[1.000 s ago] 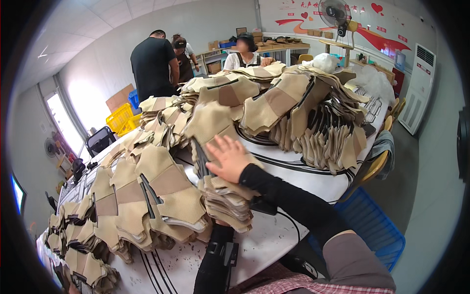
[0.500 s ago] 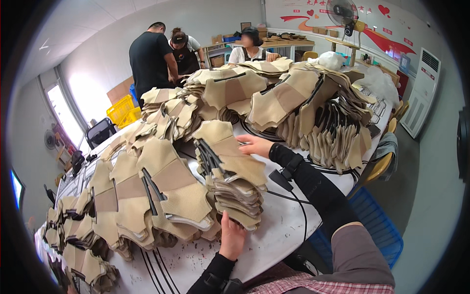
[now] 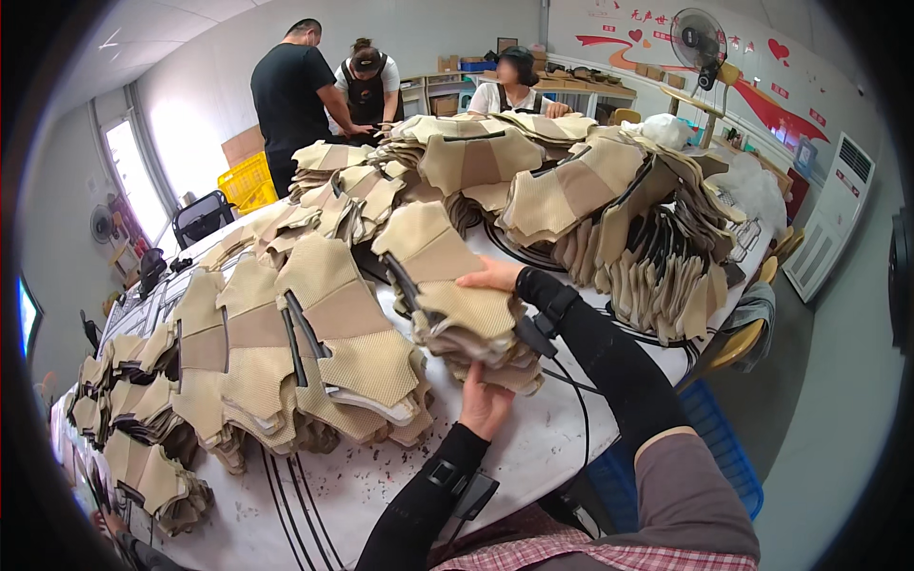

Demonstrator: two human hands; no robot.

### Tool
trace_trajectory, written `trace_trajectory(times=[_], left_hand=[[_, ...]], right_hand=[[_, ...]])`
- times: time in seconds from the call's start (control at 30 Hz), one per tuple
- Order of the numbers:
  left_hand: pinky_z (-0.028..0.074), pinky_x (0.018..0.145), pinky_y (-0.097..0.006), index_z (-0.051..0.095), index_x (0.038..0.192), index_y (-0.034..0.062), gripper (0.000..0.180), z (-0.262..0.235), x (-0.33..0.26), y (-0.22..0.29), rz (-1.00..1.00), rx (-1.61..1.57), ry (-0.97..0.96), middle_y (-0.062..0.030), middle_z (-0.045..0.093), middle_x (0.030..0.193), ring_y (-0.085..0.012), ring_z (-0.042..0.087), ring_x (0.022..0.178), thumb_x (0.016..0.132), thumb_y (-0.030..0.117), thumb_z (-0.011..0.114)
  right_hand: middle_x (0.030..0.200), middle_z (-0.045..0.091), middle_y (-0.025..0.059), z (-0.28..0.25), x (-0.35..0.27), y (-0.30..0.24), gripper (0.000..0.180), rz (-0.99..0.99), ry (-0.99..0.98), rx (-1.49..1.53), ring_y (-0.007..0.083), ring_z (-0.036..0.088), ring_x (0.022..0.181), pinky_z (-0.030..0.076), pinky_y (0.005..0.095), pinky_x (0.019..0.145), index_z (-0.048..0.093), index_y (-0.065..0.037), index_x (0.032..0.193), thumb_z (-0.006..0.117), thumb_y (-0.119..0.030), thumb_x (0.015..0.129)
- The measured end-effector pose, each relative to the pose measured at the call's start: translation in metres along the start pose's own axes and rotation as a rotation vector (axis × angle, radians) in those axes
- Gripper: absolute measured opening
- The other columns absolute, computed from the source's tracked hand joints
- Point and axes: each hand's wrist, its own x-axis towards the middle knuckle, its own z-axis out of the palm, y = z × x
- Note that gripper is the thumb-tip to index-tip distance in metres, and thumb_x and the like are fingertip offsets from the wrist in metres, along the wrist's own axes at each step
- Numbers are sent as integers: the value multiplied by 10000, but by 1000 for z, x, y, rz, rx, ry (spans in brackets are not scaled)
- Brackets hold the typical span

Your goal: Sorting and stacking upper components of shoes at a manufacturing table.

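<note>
A thick stack of beige mesh fabric pieces (image 3: 424, 238), with a brown middle band and black strips along the cut-outs, is held at an angle at the table's near side. My left hand (image 3: 486, 403) grips its lower end, thumb up against the edges and the other fingers largely hidden. Across the top piece's right side lies my right hand (image 3: 493, 275), its thumb on the mesh and its fingers curled over the far edge. Just left of the held stack, more stacks of the same pieces (image 3: 333, 324) lie overlapping in a row.
Further piles (image 3: 571, 186) cover the table's far side. A black cable (image 3: 583, 428) hangs near my right forearm. Beside the table are a blue crate (image 3: 709, 447) and a yellow stool (image 3: 728, 347). Three people stand or sit beyond; another person's hand (image 3: 109, 521) shows at lower left.
The held stack has tilted and shifted slightly right, its lower end lifted. My left hand has risen with it, and my right hand has moved further onto the top piece.
</note>
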Motion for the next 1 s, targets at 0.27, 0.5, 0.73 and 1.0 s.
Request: trace_trajectory(times=[0.27, 0.5, 0.73, 1.0], left_hand=[[343, 1064, -423, 418, 1323, 67, 494, -8, -7, 12, 57, 57, 11, -94, 494, 1311, -239, 462, 1228, 943, 380, 441], [355, 1056, -462, 408, 1334, 47, 470, -13, -22, 20, 136, 50, 205, -122, 476, 1340, -283, 461, 1227, 976, 350, 379], [310, 1074, -483, 399, 1337, 43, 498, 7, -21, 14, 82, -61, 199, -124, 457, 1357, -299, 425, 1255, 960, 356, 310], [252, 1105, -517, 336, 1371, 25, 532, -5, -18, 11, -26, -26, 24, -147, 402, 1399, -328, 372, 1299, 960, 363, 325]], right_hand=[[1237, 553, 136, 21, 1, 8, 712, -6, 1, 38, 184, 526, 1126, 421, 295, 944, 388, 2, 1358, 637, -419, 840], [1277, 537, 133, 31, -31, 18, 686, 302, 258, 569, 189, 537, 1139, 412, 291, 974, 400, -22, 1373, 487, -526, 917], [1245, 542, 137, 33, -5, 29, 689, -29, 99, 187, 156, 531, 1097, 419, 296, 949, 389, 9, 1360, 577, -455, 886], [1116, 619, 92, 17, -13, 20, 570, 146, 66, 235, 127, 604, 951, 484, 261, 822, 474, -2, 1291, 575, -409, 904]])
